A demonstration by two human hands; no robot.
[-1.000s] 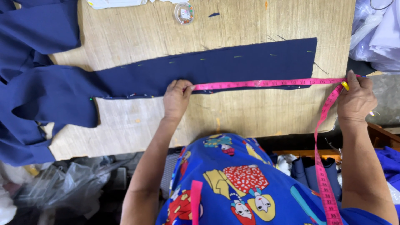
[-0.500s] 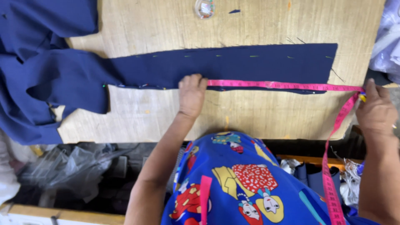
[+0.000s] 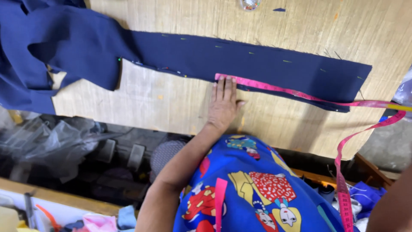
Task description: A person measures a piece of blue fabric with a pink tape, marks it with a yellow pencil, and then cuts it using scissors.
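Note:
A long navy fabric strip [image 3: 266, 64] dotted with pins lies across the wooden table [image 3: 163, 103]. A pink tape measure [image 3: 292, 91] runs along its lower edge toward the right table edge. My left hand [image 3: 223, 103] lies flat with fingers together, its fingertips pressing the tape's end onto the fabric edge. My right hand is out of frame; only part of that forearm [image 3: 392, 206] shows at the lower right. The rest of the tape hangs down [image 3: 343, 180] off the right table edge.
More navy cloth is bunched [image 3: 51, 51] at the table's left end. A small round clear object [image 3: 249, 4] sits at the far edge. Plastic bags [image 3: 47, 141] and clutter lie under the table on the left.
The view has swung left, so the table's right end and my right hand have left the frame. My left hand still presses the tape end on the fabric edge.

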